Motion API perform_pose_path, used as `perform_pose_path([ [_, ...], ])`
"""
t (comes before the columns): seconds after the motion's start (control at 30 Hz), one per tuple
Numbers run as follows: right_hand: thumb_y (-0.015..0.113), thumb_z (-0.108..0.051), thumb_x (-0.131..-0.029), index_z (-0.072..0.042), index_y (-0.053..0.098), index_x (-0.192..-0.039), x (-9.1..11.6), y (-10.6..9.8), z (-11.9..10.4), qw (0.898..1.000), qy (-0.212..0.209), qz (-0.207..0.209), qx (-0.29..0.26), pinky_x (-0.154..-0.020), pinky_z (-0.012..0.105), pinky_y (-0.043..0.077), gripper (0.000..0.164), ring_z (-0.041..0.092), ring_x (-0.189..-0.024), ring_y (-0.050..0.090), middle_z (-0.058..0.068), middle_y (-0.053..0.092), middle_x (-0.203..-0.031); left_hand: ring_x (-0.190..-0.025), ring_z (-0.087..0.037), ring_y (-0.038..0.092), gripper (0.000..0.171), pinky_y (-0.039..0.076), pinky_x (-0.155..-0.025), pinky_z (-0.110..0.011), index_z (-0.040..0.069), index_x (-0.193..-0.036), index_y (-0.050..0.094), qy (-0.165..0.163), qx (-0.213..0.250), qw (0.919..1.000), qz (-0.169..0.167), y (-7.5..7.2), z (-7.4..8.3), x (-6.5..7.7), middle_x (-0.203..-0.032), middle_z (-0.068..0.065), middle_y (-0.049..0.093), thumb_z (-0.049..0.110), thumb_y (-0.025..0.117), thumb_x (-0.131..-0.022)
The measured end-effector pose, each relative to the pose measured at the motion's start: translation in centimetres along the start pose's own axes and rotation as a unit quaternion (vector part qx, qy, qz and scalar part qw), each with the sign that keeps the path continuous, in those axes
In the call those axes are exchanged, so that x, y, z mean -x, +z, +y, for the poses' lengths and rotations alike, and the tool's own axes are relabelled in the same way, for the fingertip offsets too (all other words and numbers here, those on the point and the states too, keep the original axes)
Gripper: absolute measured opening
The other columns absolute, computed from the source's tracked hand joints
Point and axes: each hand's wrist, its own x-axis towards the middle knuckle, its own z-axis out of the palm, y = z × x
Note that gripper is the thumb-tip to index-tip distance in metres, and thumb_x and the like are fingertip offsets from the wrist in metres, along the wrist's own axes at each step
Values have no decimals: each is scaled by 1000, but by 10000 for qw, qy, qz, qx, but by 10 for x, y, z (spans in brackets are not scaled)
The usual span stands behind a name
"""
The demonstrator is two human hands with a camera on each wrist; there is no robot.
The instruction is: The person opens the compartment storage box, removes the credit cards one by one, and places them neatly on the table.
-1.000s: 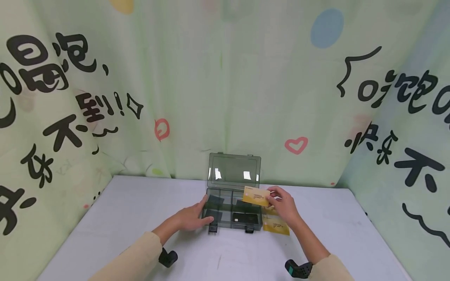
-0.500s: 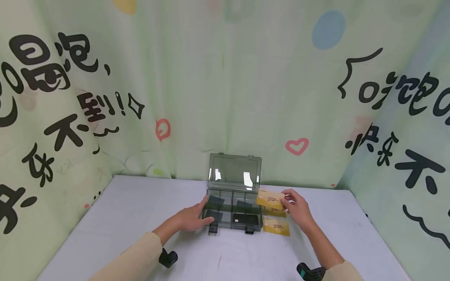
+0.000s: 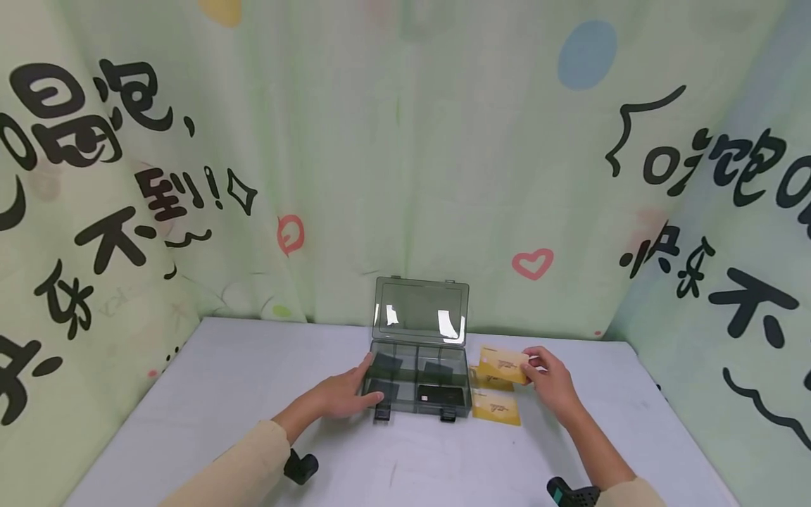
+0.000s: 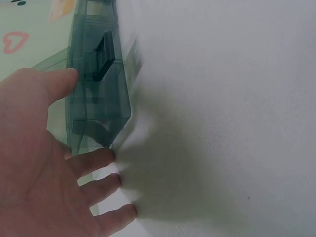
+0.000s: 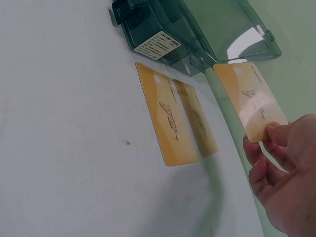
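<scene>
Between thumb and fingers, my right hand [image 3: 550,380] pinches a yellow card [image 5: 249,101] by its right end. That card is raised above the table, just right of the plastic box. Two more yellow cards, a front one [image 3: 497,408] and a back one [image 5: 197,118], lie flat beside the box. My left hand [image 3: 342,394] rests against the left side of the grey see-through box [image 4: 98,103], its thumb at the front and its fingers spread along the side. The box's lid [image 3: 421,310] stands up at the back. Dark flat pieces [image 3: 441,395] lie in its compartments.
Everything stands on a white table [image 3: 253,366] with a printed curtain [image 3: 405,141] behind and at both sides. Two latches hang at the box's front, one of them a black latch [image 3: 448,416]. A printed label [image 5: 158,45] is on the box's right wall.
My right hand has carried the pinched card from over the box's right half to the right, past its edge, uncovering the back card on the table. The left hand stays at the box.
</scene>
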Motion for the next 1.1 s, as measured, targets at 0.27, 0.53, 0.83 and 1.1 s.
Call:
perform_pose_path([
  [0.27, 52, -11, -100, -4, 51, -123, 1, -7, 9, 9997, 34, 33, 244, -77, 30, 53, 24, 26, -96, 57, 21, 57, -113, -139, -37, 41, 84, 35, -112, -55, 14, -157, 12, -23, 34, 10000, 42, -1, 2, 0, -155, -16, 36, 54, 53, -94],
  [0.53, 50, -13, -101, -4, 50, -124, 0, -11, 18, 9993, 185, 15, 317, -78, 28, 53, 25, 30, -99, 54, 23, 55, -117, -137, -39, 42, 84, 35, -111, -55, 13, -156, 13, -37, 13, 10000, 89, -1, 2, 1, -154, -18, 37, 53, 53, -94],
  [0.83, 47, -10, -101, -3, 50, -125, -1, -20, 24, 9984, 267, 163, 472, -72, 21, 48, 24, 33, -101, 52, 25, 54, -116, -137, -39, 43, 85, 36, -111, -55, 12, -156, 13, -26, -36, 9999, 122, 1, -1, -1, -153, -18, 37, 53, 53, -94],
  [1.1, 47, -10, -101, -2, 49, -124, -1, -29, 30, 9982, 387, 135, 438, -70, 19, 46, 25, 35, -104, 50, 26, 53, -117, -138, -38, 42, 85, 35, -111, -55, 12, -156, 13, 11, -28, 9999, 106, 2, 0, -1, -153, -18, 37, 53, 53, -94],
])
